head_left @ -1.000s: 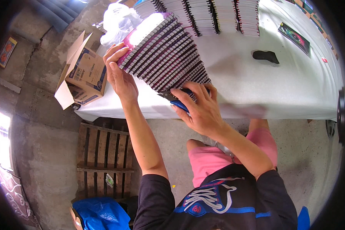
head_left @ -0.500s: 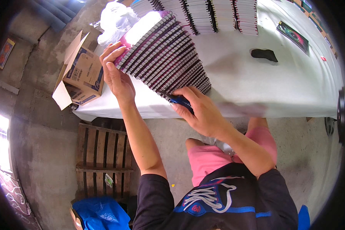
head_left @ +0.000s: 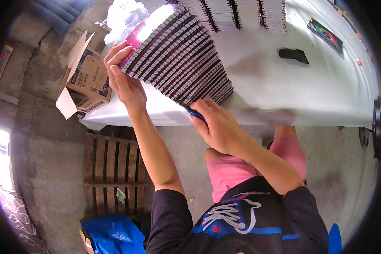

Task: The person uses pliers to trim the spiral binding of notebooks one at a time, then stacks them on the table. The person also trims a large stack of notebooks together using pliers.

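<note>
A tall stack of spiral-bound notebooks (head_left: 178,55) stands on the white-covered table, its dark coils facing me and a shiny pink cover on top. My left hand (head_left: 125,80) is closed on the upper left edge of the stack, fingers over the top notebook and thumb at the coil side. Lower down, at the stack's near edge, my right hand (head_left: 220,125) grips blue-handled pliers (head_left: 196,114). The dark tip of the pliers meets the coil ends low on the stack; my fingers cover part of the handles.
More bound notebooks (head_left: 245,15) stand in rows at the back. A dark flat piece (head_left: 293,55) and a dark notebook with a colourful cover (head_left: 324,36) lie on the tablecloth (head_left: 275,89). An open cardboard box (head_left: 89,80) and a white plastic bag (head_left: 125,19) are at the left.
The view has shifted slightly. My left hand stays at the stack's upper edge, a little farther left in view. My right hand has turned slightly, with the pliers still at the coil ends.
</note>
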`<state>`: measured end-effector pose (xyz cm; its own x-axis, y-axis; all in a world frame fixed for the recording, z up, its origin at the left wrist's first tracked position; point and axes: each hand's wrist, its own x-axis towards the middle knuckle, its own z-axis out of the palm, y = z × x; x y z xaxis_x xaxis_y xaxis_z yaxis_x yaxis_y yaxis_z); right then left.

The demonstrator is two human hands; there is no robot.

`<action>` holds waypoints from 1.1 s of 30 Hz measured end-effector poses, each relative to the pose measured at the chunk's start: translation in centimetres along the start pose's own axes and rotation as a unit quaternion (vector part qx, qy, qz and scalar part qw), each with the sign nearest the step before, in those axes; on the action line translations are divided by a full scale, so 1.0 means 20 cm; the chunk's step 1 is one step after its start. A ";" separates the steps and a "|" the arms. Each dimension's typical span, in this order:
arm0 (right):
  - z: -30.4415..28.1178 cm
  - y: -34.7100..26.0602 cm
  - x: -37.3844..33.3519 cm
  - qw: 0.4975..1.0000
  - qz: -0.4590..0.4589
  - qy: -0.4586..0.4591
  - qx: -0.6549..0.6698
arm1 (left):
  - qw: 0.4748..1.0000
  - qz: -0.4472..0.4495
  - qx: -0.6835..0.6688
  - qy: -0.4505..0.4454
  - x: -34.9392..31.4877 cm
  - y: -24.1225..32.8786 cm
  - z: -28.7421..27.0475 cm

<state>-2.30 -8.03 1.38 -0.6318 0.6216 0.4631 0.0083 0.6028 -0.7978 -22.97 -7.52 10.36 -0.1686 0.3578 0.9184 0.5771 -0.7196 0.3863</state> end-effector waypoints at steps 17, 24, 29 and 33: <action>0.02 0.10 0.00 0.943 -0.166 0.165 -0.237 | 0.999 -0.026 -0.035 0.003 0.00 0.00 0.00; 0.01 0.11 0.04 0.932 -0.194 0.154 -0.263 | 0.999 -0.022 -0.033 0.004 0.01 0.01 0.01; 0.00 0.11 0.04 0.942 -0.193 0.134 -0.242 | 1.000 -0.016 0.015 -0.001 0.01 0.00 0.00; 0.00 0.06 0.04 0.997 -0.048 0.036 0.048 | 1.000 -0.013 0.018 0.002 0.01 0.00 0.00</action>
<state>-2.76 -6.81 0.76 -0.5696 0.5995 0.5623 -0.1250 0.6129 -0.7802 -22.90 -7.44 10.49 -0.1872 0.3739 0.9084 0.6002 -0.6885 0.4071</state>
